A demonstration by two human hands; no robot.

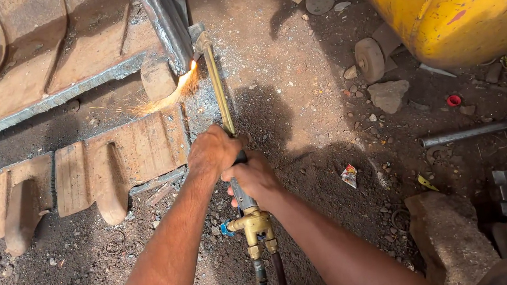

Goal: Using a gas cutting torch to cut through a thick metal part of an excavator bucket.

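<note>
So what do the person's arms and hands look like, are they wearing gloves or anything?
No gloves. The left hand and right hand are both bare, and both forearms are bare too, with no sleeves showing as far up as the picture reaches. No watch, rings or bands can be seen on the wrists or fingers.

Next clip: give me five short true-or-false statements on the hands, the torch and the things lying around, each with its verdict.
1. Both hands grip the cutting torch. True: left hand forward, right hand behind it.
2. The torch tip is unlit. False: a flame with sparks shows at the rusty metal piece.
3. A yellow tank sits at upper right. True.
4. A hammer lies in the left hand. False: it lies on the dirt ground at right.
5. Two hoses lead from the torch's brass valve body. True.
</note>
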